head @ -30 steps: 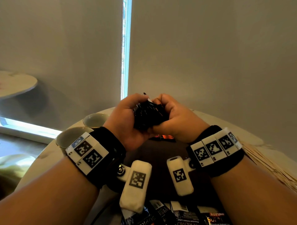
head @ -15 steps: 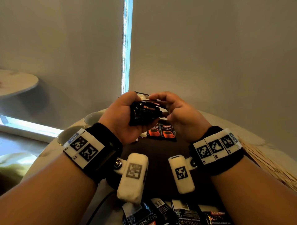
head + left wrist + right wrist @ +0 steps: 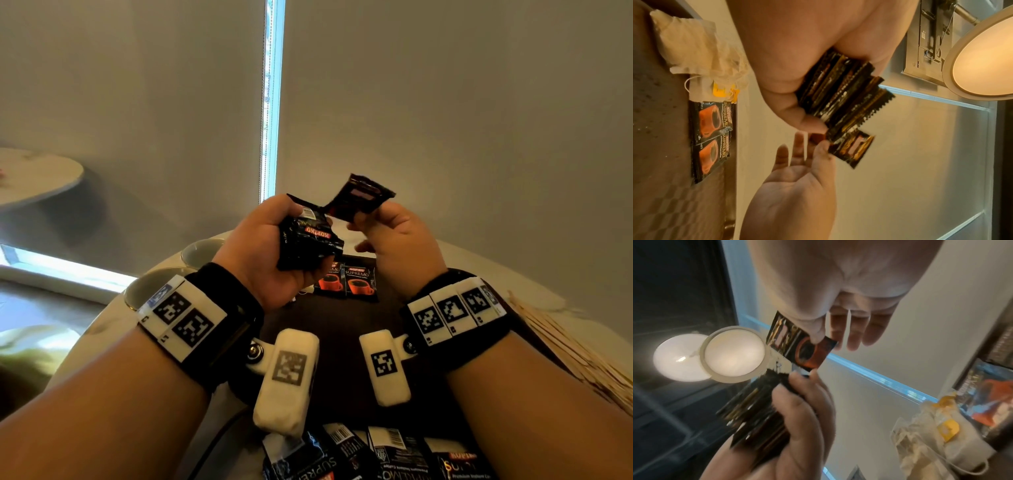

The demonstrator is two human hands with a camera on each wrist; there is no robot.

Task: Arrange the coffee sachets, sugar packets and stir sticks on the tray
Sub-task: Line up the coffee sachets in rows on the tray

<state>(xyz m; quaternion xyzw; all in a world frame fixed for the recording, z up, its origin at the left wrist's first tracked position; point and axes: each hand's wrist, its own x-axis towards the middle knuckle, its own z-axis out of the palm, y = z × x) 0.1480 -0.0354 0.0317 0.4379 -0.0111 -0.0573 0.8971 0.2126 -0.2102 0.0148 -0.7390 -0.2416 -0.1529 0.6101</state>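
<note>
My left hand [image 3: 263, 253] is raised above the tray and grips a thick stack of black coffee sachets [image 3: 308, 245], seen edge-on in the left wrist view as the stack [image 3: 842, 97]. My right hand [image 3: 390, 236] pinches one single sachet [image 3: 359, 200] between thumb and forefinger just above and right of the stack, its other fingers spread. The same single sachet [image 3: 797, 345] shows an orange cup print. Two sachets [image 3: 346, 281] lie flat side by side at the far edge of the dark brown tray [image 3: 342, 329].
Several more sachets [image 3: 376, 455] lie at the near edge. A pile of wooden stir sticks [image 3: 565, 349] lies right of the tray. Two cups [image 3: 202, 250] stand at the left. Tea bags [image 3: 694, 48] lie by the tray's far corner.
Both hands rose from the tray. The right hand pulled one sachet off the stack and lifted it up and to the right; the two sachets on the tray came into view.
</note>
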